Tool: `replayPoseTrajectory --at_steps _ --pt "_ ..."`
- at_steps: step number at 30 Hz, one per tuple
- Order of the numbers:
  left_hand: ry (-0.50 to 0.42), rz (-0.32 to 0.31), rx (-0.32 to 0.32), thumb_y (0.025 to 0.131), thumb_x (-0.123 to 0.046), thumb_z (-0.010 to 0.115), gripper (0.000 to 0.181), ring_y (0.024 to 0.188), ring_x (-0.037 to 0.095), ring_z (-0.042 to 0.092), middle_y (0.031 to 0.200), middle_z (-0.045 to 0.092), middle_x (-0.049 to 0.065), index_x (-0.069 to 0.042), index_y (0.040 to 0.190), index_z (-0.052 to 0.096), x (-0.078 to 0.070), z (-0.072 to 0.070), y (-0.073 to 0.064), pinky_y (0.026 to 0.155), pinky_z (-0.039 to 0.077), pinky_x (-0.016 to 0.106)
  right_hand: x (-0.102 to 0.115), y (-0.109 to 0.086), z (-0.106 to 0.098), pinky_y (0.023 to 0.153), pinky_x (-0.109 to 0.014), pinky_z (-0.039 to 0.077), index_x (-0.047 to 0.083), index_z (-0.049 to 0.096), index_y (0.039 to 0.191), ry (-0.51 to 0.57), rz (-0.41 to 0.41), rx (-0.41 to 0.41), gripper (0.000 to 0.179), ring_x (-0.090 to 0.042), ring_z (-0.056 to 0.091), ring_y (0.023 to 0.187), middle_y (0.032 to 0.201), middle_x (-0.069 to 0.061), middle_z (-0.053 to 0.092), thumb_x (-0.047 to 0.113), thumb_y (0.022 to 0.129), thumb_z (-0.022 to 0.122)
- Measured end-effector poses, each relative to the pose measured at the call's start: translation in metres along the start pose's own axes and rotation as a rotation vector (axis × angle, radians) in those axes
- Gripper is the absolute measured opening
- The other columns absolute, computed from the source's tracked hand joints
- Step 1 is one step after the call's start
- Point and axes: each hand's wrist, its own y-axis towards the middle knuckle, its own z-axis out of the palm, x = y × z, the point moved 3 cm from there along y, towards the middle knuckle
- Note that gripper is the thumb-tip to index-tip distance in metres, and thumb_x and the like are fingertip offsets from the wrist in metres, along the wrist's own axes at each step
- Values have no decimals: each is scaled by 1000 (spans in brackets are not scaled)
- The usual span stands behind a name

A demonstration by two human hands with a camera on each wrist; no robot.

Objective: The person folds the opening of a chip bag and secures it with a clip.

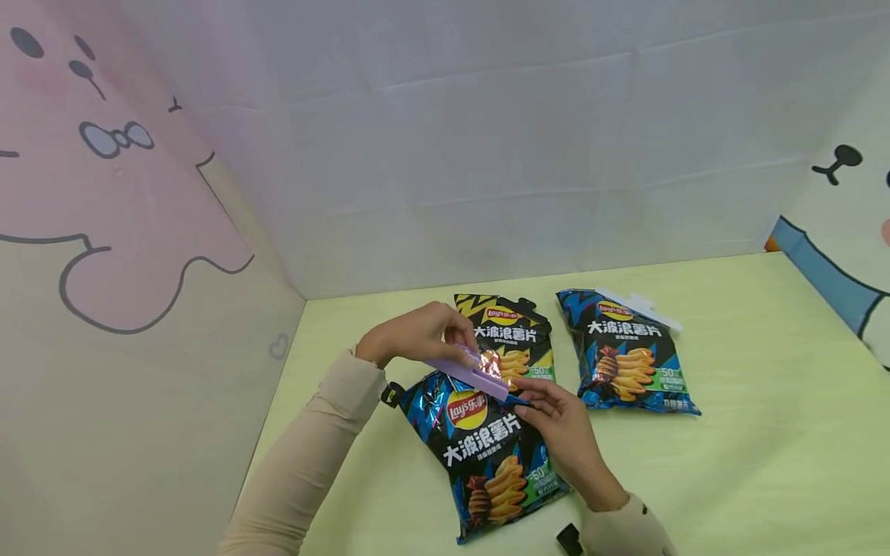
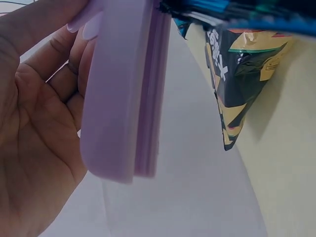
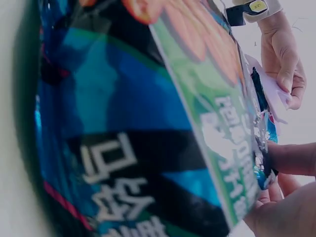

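My left hand (image 1: 417, 332) pinches a purple bag clip (image 1: 480, 380) from above, at the top of a blue-and-black potato chip bag (image 1: 497, 448). In the left wrist view the clip (image 2: 111, 108) is long, with its two bars close together and a narrow gap between them. My right hand (image 1: 566, 436) pinches the bag's top right corner between thumb and fingers, beside the clip's lower end. The right wrist view shows the bag (image 3: 123, 108) up close, with the clip (image 3: 271, 91) across its top edge.
Behind the held bag lies a yellow-and-black chip bag (image 1: 535, 363) with a black clip (image 1: 524, 309) on its top. To its right is another blue-and-black bag (image 1: 626, 347) with a white clip (image 1: 643, 309). A pale yellow-green cloth (image 1: 765, 432) covers the table, and curtains stand behind.
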Motion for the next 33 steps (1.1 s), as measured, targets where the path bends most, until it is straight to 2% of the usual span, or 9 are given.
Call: replayPoseTrajectory --at_steps 3,6,12,18,24,27,33 --pt "-5 -4 3 91 -23 76 7 76 11 63 85 72 -5 -18 95 77 1 3 1 71 53 23 -1 0 1 79 -16 56 -4 63 126 30 19 -44 37 -8 65 89 111 -13 62 -7 90 67" --pt "-20 -16 17 91 -23 76 7 75 11 63 86 73 -4 -18 95 78 1 7 2 71 53 23 -2 1 2 79 -18 57 -5 62 126 71 60 -68 37 -10 65 92 110 -8 62 -7 89 69" --pt "-30 -35 44 91 -24 76 8 72 9 60 85 71 -4 -17 95 77 1 16 6 68 51 22 -2 2 5 83 -18 55 -5 57 130 110 111 -91 41 -11 63 100 120 -11 58 -9 91 65" --pt "-36 -24 44 91 -23 76 8 73 9 60 86 72 -3 -16 95 77 3 20 8 68 50 21 -1 2 9 90 -17 55 -7 50 134 209 116 -63 41 -8 66 108 127 -14 55 -16 93 54" --pt "-25 -41 34 92 -25 75 11 76 10 58 91 72 -4 -16 98 76 4 23 7 71 49 22 0 0 9 96 -16 52 -8 41 138 272 86 17 44 -9 64 121 142 -20 46 -18 95 40" --pt "-22 -54 29 92 -27 75 14 79 9 59 95 73 -5 -17 101 77 6 24 6 74 51 22 0 0 10 97 -15 51 -7 40 139 293 89 36 47 -7 63 122 144 -19 45 -19 94 37" --pt "-12 -41 21 93 -28 74 20 83 8 61 100 75 -3 -14 108 76 4 27 4 77 53 22 1 -2 12 100 -16 51 -5 36 141 305 73 45 57 -8 61 125 142 -18 44 -23 87 34"
